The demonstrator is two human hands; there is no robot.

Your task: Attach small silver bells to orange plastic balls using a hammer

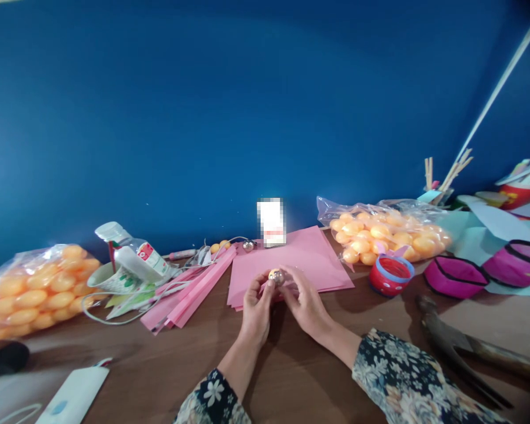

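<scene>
Blue wall (247, 106) rose behind a brown tabletop (194, 377), where a stack of pink sheets (300, 256) lay. Over that stack's near part, a small ball (274, 275), yellowish on one side and silvery on the other, sat between the two hands. The left hand (257, 297) pinched it between thumb and fingers; the right hand (307, 303) had its fingertips against the silvery side, though whether they gripped it I could not tell. At the stack's far edge stood a white item (271, 221), its face blurred beyond reading. Just left of the stack were pink strips (198, 294); beyond them a tilted bottle (136, 259) bore a red-and-white label (152, 257), its print too small to read, and farther left lay a bag of orange balls (39, 288). Right of the stack were another such bag (384, 235), a red cup (389, 278) with a blue rim and, nearer the viewer, a hammer (463, 341).
</scene>
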